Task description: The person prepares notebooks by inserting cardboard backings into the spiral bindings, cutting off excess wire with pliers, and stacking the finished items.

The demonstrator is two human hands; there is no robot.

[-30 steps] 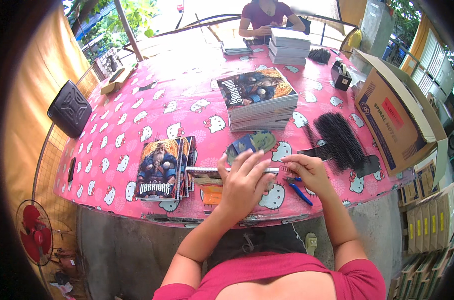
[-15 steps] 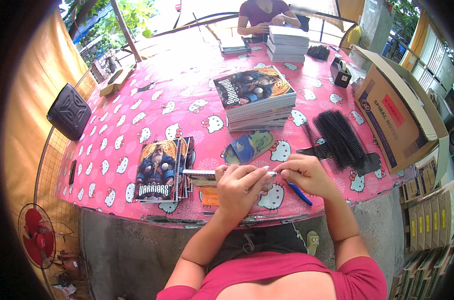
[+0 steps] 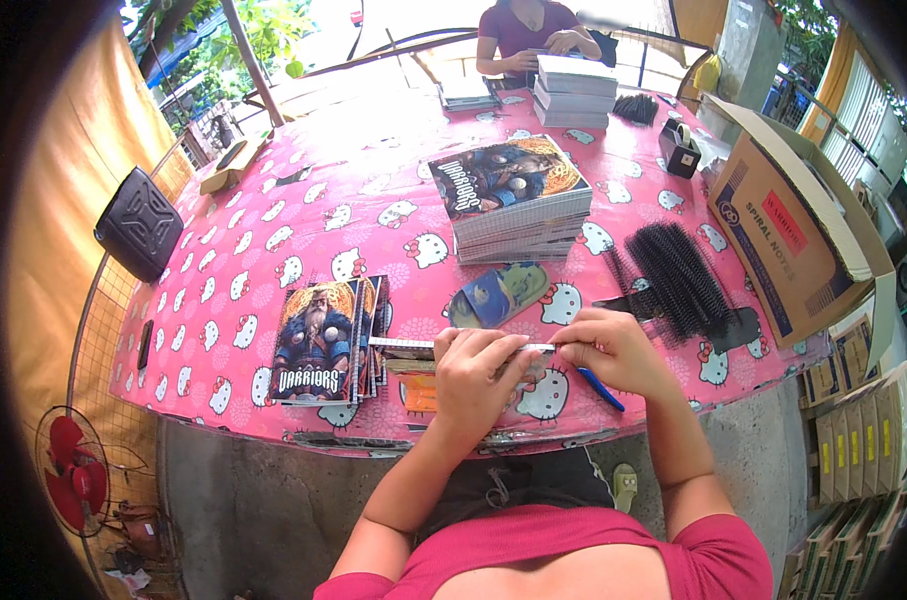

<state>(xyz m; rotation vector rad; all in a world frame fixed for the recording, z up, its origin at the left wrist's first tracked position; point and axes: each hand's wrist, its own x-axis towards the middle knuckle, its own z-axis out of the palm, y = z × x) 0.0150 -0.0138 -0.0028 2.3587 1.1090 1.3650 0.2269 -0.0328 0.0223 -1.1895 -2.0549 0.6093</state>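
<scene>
A notebook (image 3: 401, 344) stands with its pale, hole-punched edge facing up in front of me. My left hand (image 3: 478, 370) is closed over the notebook, its fingers lying across that edge. At the notebook's right end, my right hand (image 3: 610, 350) is closed in a pinch; whatever small thing sits between its fingertips is hidden. Just below the right hand lies a tool with blue handles (image 3: 601, 392), partly covered. Several notebooks with a warrior on the cover (image 3: 318, 340) lie overlapped to the left. A blue and olive flat case (image 3: 498, 294) rests beyond my hands.
A tall stack of notebooks (image 3: 523, 230) stands ahead, with black spiral coils (image 3: 678, 275) to its right. An open cardboard box (image 3: 788, 230) flanks the right edge, near a tape dispenser (image 3: 679, 148). Across the pink table (image 3: 223, 300), a person (image 3: 533, 40) works behind paper stacks (image 3: 575, 90).
Both hands stay at the notebook, with only slight shifts of the fingers. The notebook's punched edge has tilted a little more into view. The person across has moved their hands slightly.
</scene>
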